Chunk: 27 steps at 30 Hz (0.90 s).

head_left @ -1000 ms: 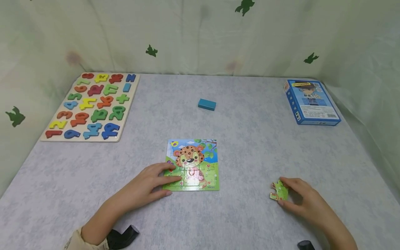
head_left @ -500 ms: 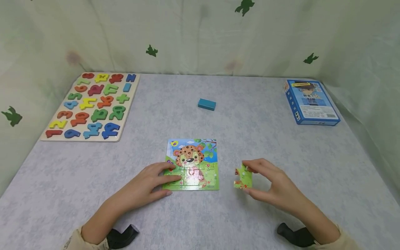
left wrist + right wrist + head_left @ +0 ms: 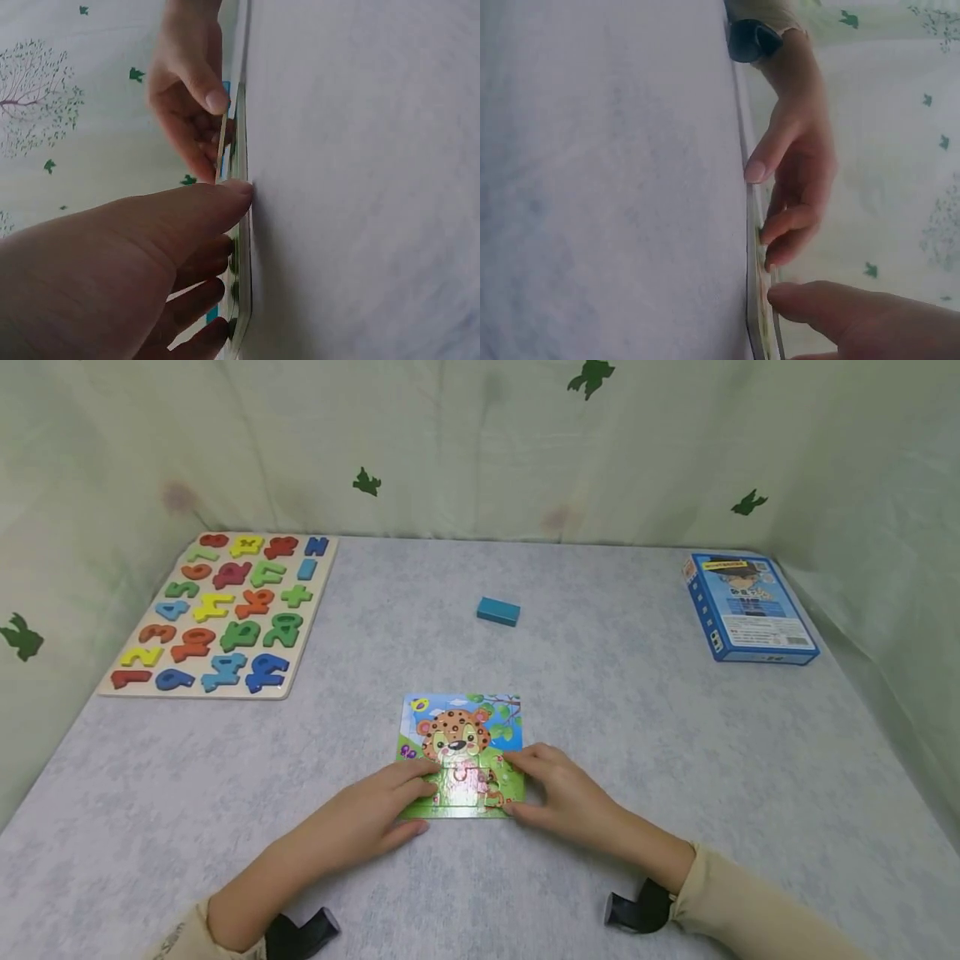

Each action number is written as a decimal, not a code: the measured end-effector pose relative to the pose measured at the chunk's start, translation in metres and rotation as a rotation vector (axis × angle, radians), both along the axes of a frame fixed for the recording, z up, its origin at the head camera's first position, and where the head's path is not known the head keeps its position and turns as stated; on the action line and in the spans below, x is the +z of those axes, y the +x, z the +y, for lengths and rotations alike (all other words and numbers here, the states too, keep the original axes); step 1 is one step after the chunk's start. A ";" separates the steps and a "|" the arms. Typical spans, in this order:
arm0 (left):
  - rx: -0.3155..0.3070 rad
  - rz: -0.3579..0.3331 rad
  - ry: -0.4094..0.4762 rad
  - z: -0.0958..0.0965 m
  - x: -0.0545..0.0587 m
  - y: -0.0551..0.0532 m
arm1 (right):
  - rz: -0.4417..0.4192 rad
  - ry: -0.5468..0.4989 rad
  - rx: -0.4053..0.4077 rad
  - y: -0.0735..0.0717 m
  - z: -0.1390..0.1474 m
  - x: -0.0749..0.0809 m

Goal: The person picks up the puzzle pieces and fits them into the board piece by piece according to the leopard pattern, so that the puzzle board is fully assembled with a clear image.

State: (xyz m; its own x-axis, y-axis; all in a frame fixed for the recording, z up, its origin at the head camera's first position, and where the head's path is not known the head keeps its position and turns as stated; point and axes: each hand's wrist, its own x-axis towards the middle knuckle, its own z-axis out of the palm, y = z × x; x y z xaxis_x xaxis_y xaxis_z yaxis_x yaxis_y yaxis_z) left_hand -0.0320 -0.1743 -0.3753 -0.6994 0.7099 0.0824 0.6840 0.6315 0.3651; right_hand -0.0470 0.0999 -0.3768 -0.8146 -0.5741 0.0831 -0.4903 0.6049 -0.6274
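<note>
A square jigsaw puzzle (image 3: pixel 467 710) with a spotted cartoon leopard lies flat on the table. My left hand (image 3: pixel 367 817) rests on its lower left part, fingertips on the picture and thumb by the near edge; the left wrist view shows that thumb (image 3: pixel 225 201) right at the board's side. From the right, my right hand (image 3: pixel 570 797) pinches a green puzzle piece (image 3: pixel 513 783) between thumb and fingers, close over the lower right of the picture. Edge-on in the right wrist view, the piece (image 3: pixel 777 330) stands slightly apart from the board (image 3: pixel 754 300).
At the back left lies a wooden board (image 3: pixel 287 687) of colourful numbers and signs. A small teal block (image 3: pixel 498 612) sits behind the puzzle, and a blue box (image 3: pixel 753 610) lies at the back right. Pale curtains (image 3: pixel 480 452) rise behind the table (image 3: pixel 600 677).
My right hand has carried the puzzle piece leftward from the right side of the table to over the puzzle. My left hand has shifted slightly right on the picture.
</note>
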 end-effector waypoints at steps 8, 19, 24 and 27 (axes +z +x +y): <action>-0.082 0.188 -0.129 0.022 0.002 0.005 | 0.022 0.086 0.040 -0.005 -0.006 0.002; -0.067 0.340 -0.231 0.035 0.008 0.011 | 0.106 0.233 0.066 -0.008 -0.013 0.007; -0.089 0.301 -0.230 0.030 0.007 0.006 | -0.016 0.211 0.122 -0.009 -0.002 0.010; -0.081 0.212 -0.230 0.019 0.008 0.002 | -0.153 0.133 0.116 -0.011 0.016 0.015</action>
State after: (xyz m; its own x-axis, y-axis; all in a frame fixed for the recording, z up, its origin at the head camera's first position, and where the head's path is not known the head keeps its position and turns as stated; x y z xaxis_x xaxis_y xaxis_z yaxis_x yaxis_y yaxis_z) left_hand -0.0305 -0.1550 -0.3673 -0.6241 0.7797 0.0512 0.7812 0.6211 0.0626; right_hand -0.0583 0.1162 -0.3617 -0.7396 -0.6623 -0.1196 -0.4665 0.6326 -0.6182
